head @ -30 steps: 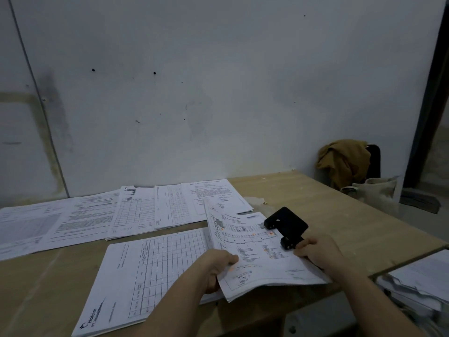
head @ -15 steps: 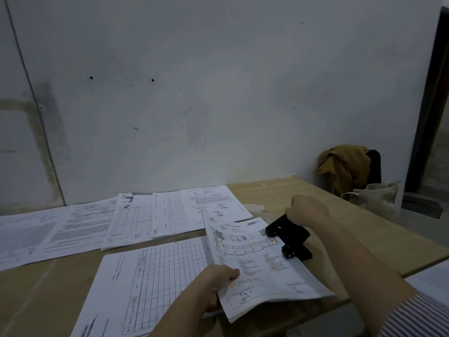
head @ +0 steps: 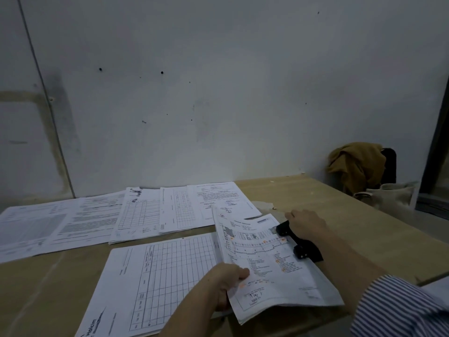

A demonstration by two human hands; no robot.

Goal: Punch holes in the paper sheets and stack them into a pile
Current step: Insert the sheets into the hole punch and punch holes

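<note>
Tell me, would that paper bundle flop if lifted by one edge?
Probably floppy: the bundle bows where the left hand grips its edge. Likely light, since that one hand holds the edge up. Its sheets might fan apart; nothing visibly binds them.

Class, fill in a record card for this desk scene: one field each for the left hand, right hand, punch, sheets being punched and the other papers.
left hand: the left hand grips the near left edge of the plan sheets
right hand: the right hand rests on top of the hole punch
hole punch: black, on the table, at the plan sheets' right edge
plan sheets: left side lifted
other papers: grid form lying flat beside them; back row of papers along the wall
</note>
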